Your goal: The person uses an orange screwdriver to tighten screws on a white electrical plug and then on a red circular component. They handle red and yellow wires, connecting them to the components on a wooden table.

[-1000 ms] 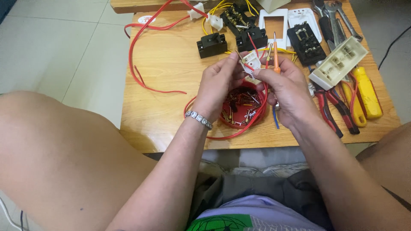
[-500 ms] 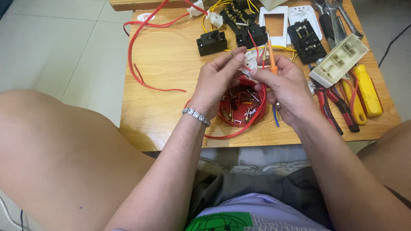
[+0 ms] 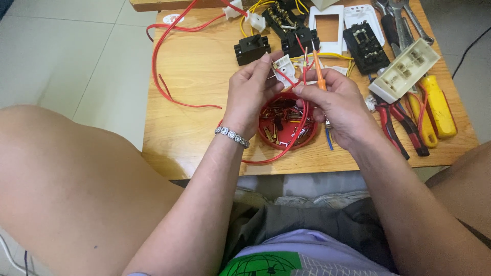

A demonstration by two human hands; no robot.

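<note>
Head view: left hand (image 3: 251, 97) is pinching a small white plastic connector (image 3: 283, 68) above the red bowl (image 3: 286, 125). Right hand (image 3: 337, 105) is gripping thin red wires (image 3: 303, 76) and an orange screwdriver (image 3: 319, 76). Risk: the smooth connector is likely slipping into the bowl of metal parts; the springy wires may be pulling free.

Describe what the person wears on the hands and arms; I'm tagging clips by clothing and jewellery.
Both forearms are bare, with no sleeves in view and no gloves. The left hand has a silver-coloured bracelet of small linked stones at the wrist. The right hand shows no watch or band, and no ring can be made out on either hand.
</note>
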